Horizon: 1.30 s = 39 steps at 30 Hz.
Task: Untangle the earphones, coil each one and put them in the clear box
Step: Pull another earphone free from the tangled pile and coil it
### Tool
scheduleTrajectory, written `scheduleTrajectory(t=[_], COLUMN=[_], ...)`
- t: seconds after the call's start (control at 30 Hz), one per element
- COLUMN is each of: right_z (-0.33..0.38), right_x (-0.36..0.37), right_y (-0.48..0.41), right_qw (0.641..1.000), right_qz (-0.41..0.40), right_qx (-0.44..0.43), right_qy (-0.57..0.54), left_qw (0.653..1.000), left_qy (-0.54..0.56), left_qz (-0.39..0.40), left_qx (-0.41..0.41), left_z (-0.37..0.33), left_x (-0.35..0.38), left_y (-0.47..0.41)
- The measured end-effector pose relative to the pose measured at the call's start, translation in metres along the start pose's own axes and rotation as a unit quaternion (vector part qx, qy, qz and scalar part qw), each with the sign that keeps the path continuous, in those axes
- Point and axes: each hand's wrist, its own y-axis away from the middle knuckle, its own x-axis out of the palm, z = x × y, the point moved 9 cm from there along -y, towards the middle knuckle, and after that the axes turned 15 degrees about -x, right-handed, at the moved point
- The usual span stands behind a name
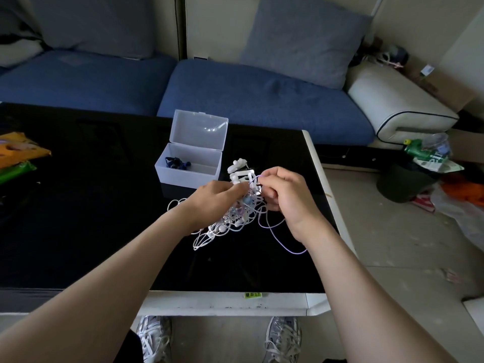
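I am holding both hands close together over the tangle of earphones [235, 218], which is lying on the black table [104, 231] just in front of the clear box [188, 163]. My left hand [217, 197] is gripping the white bundle from its left side. My right hand [285, 195] is pinching a lilac cord [277, 237] at the top of the knot, its loose end trailing toward me. The box is standing open with one dark blue earphone [176, 163] lying inside. I am judging the risk to be in the pull: tugging the lilac cord hard would be cinching the white loops tighter, or dragging the bundle against the box.
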Motion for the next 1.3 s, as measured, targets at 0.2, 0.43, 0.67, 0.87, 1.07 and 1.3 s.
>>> scheduleTrajectory(t=[0.2, 0.43, 0.67, 0.87, 1.07, 1.3], right_z=[0.005, 0.017, 0.014, 0.000, -0.016, -0.009], right_x=[0.010, -0.001, -0.016, -0.013, 0.031, 0.040], right_y=[-0.002, -0.002, 0.008, 0.020, 0.046, 0.031], right_qw=[0.955, 0.988, 0.916, 0.980, 0.931, 0.952], right_qz=[0.110, -0.002, -0.259, -0.015, 0.234, 0.214], right_qx=[-0.055, -0.093, 0.018, 0.119, 0.181, 0.074], right_qy=[0.270, 0.120, -0.306, 0.157, 0.213, 0.205], left_qw=[0.998, 0.991, 0.978, 0.975, 0.986, 0.992], left_qy=[0.007, -0.043, -0.033, 0.022, 0.081, 0.046], left_qz=[-0.067, -0.125, -0.174, -0.215, -0.146, -0.113], left_qx=[0.003, -0.037, -0.108, -0.051, -0.016, 0.023], left_z=[0.001, 0.016, 0.030, 0.014, 0.014, 0.008], left_x=[-0.016, -0.035, -0.051, -0.057, -0.051, -0.041], left_y=[-0.004, -0.005, -0.004, 0.005, -0.003, -0.001])
